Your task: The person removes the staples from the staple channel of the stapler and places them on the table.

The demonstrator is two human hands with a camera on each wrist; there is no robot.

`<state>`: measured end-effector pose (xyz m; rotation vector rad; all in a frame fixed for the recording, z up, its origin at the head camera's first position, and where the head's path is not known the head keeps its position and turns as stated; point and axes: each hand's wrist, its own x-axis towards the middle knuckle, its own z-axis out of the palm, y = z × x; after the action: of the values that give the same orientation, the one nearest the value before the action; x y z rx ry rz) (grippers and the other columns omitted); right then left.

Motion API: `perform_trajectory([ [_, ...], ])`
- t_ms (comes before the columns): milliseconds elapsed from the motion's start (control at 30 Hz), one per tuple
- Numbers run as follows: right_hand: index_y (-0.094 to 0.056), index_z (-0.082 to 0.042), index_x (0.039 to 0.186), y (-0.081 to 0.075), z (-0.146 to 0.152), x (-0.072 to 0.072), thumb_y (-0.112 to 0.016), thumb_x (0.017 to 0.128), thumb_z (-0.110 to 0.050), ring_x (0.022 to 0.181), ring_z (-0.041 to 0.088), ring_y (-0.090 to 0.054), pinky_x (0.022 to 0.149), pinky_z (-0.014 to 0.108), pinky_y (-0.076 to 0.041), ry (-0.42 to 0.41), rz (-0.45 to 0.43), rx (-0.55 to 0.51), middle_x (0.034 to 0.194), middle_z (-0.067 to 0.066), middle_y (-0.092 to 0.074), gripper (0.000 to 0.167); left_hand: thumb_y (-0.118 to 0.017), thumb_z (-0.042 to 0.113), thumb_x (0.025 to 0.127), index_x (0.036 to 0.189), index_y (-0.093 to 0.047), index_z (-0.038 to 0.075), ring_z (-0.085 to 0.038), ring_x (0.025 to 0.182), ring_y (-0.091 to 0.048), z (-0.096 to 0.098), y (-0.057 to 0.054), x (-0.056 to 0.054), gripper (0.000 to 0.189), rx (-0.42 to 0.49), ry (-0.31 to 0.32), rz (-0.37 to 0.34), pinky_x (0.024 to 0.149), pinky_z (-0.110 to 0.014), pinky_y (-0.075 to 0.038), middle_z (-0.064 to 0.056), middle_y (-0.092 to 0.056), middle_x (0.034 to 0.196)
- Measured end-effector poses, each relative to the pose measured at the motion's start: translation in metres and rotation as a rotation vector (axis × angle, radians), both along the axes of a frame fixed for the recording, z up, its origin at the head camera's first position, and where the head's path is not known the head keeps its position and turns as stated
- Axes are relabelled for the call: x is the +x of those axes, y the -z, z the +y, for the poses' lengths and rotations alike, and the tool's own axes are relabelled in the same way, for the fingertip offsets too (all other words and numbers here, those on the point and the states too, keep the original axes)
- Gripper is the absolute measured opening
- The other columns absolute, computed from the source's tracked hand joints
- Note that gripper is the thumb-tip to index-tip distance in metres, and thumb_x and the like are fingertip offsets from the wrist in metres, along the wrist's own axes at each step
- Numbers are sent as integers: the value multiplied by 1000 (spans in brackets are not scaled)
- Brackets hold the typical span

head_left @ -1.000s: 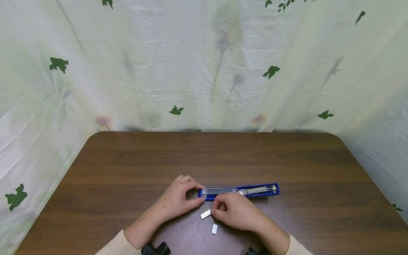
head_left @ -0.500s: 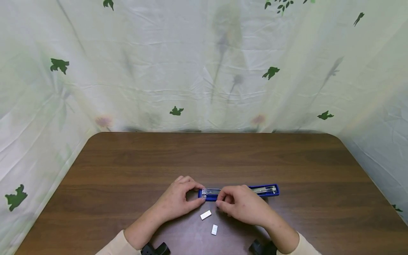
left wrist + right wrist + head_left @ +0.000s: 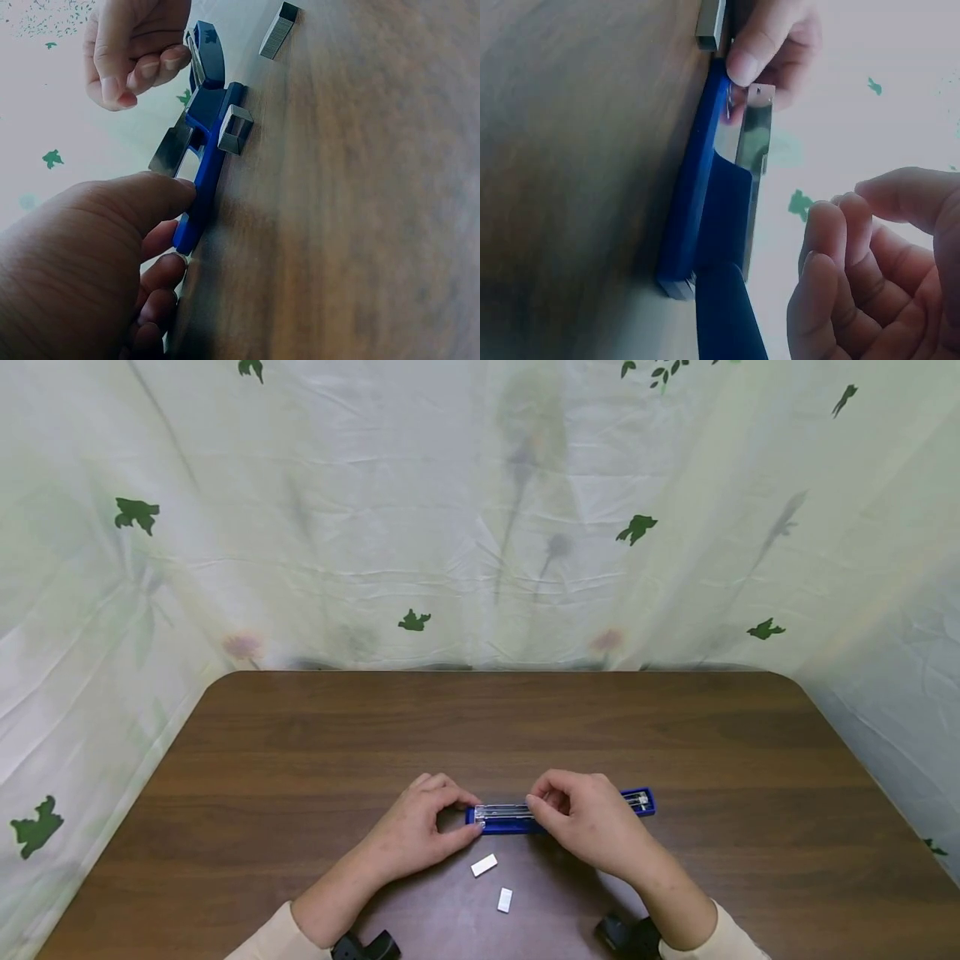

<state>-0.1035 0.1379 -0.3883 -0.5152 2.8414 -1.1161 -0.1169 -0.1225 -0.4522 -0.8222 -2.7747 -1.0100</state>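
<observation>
A blue stapler (image 3: 510,827) lies swung open in a long line across the table, its metal staple channel facing up. My left hand (image 3: 420,827) pinches its left end between thumb and fingers; the left wrist view shows the thumb (image 3: 150,196) pressed on the blue base. Above the stapler's middle is my right hand (image 3: 592,822), fingers curled and thumb close to the fingertips. In the right wrist view, the right hand's curled fingers (image 3: 832,292) show nothing between them and stand apart from the stapler. Two silver staple strips, one (image 3: 484,865) slanted and one (image 3: 505,900) nearer, lie in front.
The brown wooden table (image 3: 300,735) reaches back to a pale curtain (image 3: 465,527) with green leaf-like shapes. Black wrist camera mounts (image 3: 366,947) sit beneath both forearms, close to the table's near side.
My right hand has moved right and away from me, from beside the slanted staple strip to over the stapler's middle. The left hand keeps its hold; both strips stay put.
</observation>
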Motion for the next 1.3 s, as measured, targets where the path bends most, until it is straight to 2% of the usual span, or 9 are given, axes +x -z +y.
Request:
perform_trajectory([
  [400,-73,-17,89,-9,12,-4,-71,95,-19,62,6,-53,59,24,-45,116,33,-11,68,-11,-60,6,-83,32,85,109,-75,25,-7,88,-52,0,2,0,26,45,13,34,78,-25,-46,13,-64,91],
  [600,-72,-20,89,-12,19,-7,-71,96,-18,60,9,-52,57,25,-46,166,69,-24,68,-9,-59,7,-85,33,83,114,-74,22,-5,88,-53,1,1,0,34,91,-4,46,80,-25,-48,12,-62,90],
  [767,-73,-19,90,-12,20,-8,-70,96,-21,60,11,-53,57,25,-45,170,65,-19,68,-10,-58,7,-87,39,80,116,-73,24,-5,92,-55,0,0,0,41,90,-10,30,84,-25,-49,12,-63,92],
  [1033,-72,-16,90,-11,16,-8,-71,96,-18,62,11,-52,59,25,-44,149,45,-6,67,-8,-57,7,-83,35,84,100,-76,25,-5,87,-52,0,0,0,20,56,1,46,78,-25,-47,14,-64,91],
  [1300,-72,-16,89,-9,13,-8,-71,95,-18,64,12,-53,61,25,-44,148,25,2,68,-8,-58,7,-83,32,85,98,-77,25,-6,86,-53,0,1,-1,17,63,7,55,78,-25,-48,13,-65,90],
])
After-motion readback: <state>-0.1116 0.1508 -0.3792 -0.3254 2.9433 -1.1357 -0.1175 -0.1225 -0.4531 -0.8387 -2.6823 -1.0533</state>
